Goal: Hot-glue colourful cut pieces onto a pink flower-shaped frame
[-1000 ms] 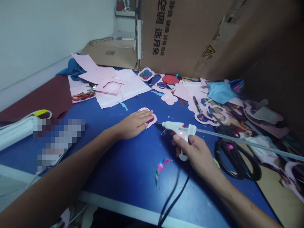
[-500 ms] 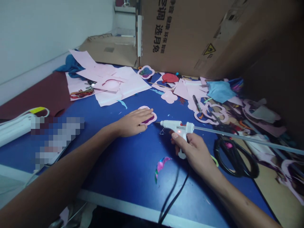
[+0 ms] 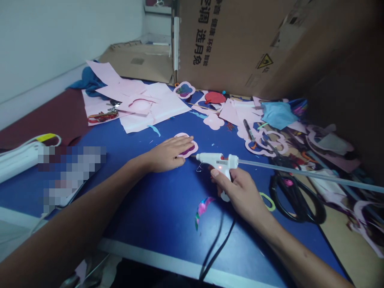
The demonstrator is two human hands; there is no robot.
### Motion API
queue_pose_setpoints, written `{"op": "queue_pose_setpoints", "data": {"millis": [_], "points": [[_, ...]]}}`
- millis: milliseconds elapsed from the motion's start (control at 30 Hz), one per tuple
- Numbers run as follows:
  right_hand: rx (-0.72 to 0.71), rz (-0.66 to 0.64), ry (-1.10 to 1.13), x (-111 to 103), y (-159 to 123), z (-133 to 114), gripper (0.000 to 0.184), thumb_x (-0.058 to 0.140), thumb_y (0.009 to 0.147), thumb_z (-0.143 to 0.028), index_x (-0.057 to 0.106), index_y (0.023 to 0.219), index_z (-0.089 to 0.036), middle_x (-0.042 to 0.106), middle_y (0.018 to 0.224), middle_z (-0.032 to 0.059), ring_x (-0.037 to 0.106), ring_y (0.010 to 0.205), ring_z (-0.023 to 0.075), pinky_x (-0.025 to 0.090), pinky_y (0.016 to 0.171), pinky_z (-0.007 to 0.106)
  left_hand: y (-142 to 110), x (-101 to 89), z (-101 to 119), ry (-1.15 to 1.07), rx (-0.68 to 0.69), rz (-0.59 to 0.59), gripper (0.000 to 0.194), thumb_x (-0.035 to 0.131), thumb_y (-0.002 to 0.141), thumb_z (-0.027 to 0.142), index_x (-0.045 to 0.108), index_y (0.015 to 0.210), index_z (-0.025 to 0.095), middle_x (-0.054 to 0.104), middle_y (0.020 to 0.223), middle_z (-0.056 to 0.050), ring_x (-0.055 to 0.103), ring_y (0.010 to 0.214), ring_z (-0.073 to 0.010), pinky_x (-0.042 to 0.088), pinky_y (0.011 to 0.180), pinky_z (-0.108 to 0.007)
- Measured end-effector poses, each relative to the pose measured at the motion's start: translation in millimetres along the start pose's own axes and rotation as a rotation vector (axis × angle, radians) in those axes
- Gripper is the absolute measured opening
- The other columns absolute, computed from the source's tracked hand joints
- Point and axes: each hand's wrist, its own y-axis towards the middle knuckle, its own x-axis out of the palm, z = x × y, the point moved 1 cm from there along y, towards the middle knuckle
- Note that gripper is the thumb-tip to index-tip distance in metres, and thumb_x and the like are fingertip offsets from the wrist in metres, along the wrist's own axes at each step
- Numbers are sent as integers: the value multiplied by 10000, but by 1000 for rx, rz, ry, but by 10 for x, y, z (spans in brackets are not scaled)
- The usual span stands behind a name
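My left hand [image 3: 168, 154] lies flat, fingers stretched out, over a pink flower-shaped paper frame [image 3: 194, 146] with a shiny purple middle. The hand hides much of that piece. In my right hand [image 3: 240, 186] is a white hot glue gun [image 3: 217, 161], its fingers wrapped round the grip and a small red light lit on its side. The nozzle points left and is at the right edge of the flower piece; I cannot tell if it touches. A long clear glue stick [image 3: 288, 171] sticks out of the gun's back. Below lies a shiny multicoloured scrap [image 3: 203, 209].
Black-handled scissors [image 3: 295, 196] and a yellow-green ring [image 3: 268, 202] lie right of my right hand. Pink paper sheets [image 3: 162, 102] and cut-outs cover the back. A cardboard box [image 3: 234, 48] stands behind. A white power strip [image 3: 21, 160] is at left. The gun's black cord [image 3: 217, 252] crosses the front edge.
My right hand has moved slightly left with the glue gun, bringing the nozzle to the flower piece's edge. More of the yellow-green ring shows. My left hand stays in place.
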Motion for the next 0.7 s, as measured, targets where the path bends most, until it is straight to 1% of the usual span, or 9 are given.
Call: {"op": "queue_pose_setpoints", "data": {"millis": [167, 333, 433, 567, 700], "points": [[-7, -21, 26, 39, 2, 42, 467, 614, 962, -637, 642, 740, -227, 621, 601, 5, 543, 573, 178, 392, 573, 309, 11, -9, 20, 19, -26, -35, 705, 477, 1025, 259, 416, 1725, 198, 283, 1850, -76, 208, 1735, -241, 147, 1414, -448], [-40, -25, 6, 78, 21, 64, 484, 603, 973, -634, 637, 717, -225, 614, 586, -2, 531, 564, 170, 380, 567, 303, 17, -29, 47, 46, -26, -53, 710, 488, 1036, 274, 395, 1738, 230, 273, 1855, -61, 205, 1736, -242, 149, 1412, -435], [-41, -26, 0, 95, 25, 60, 475, 601, 978, -628, 661, 738, -221, 620, 590, -6, 536, 561, 170, 384, 569, 304, 20, -31, 68, 59, -45, -61, 725, 501, 1025, 267, 395, 1740, 218, 270, 1856, -66, 199, 1737, -248, 153, 1412, -430], [-38, -12, -23, 120, 30, 46, 467, 605, 968, -628, 685, 763, -216, 629, 599, -5, 545, 565, 175, 387, 572, 309, 19, -17, 75, 68, -45, -48, 724, 511, 1021, 272, 404, 1732, 184, 273, 1853, -90, 191, 1739, -252, 151, 1413, -436], [-11, -7, -49, 142, 48, 40, 503, 584, 960, -664, 693, 781, -207, 632, 604, 0, 553, 560, 181, 373, 556, 314, 13, 0, 64, 80, -22, -42, 717, 501, 1032, 290, 398, 1733, 175, 267, 1854, -101, 195, 1739, -249, 145, 1413, -433]]}}
